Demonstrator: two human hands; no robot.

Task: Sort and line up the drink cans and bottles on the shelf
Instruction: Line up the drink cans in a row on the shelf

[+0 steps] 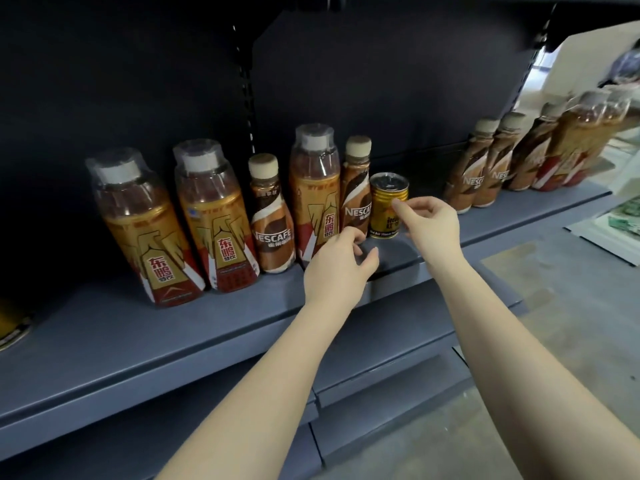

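A small gold can stands upright on the grey shelf, at the right end of a mixed row. To its left stand a brown Nescafe bottle, an orange Dongpeng bottle, a second Nescafe bottle and two more Dongpeng bottles. My right hand is just right of the can, its fingertips touching or nearly touching the can's side, holding nothing. My left hand hovers in front of the Nescafe and Dongpeng bottles with fingers curled apart, empty.
Further right on the shelf stands a second group of Nescafe bottles and Dongpeng bottles. Bare shelf lies between the can and that group. A gold object shows at the far left edge. Lower shelves and a concrete floor lie below.
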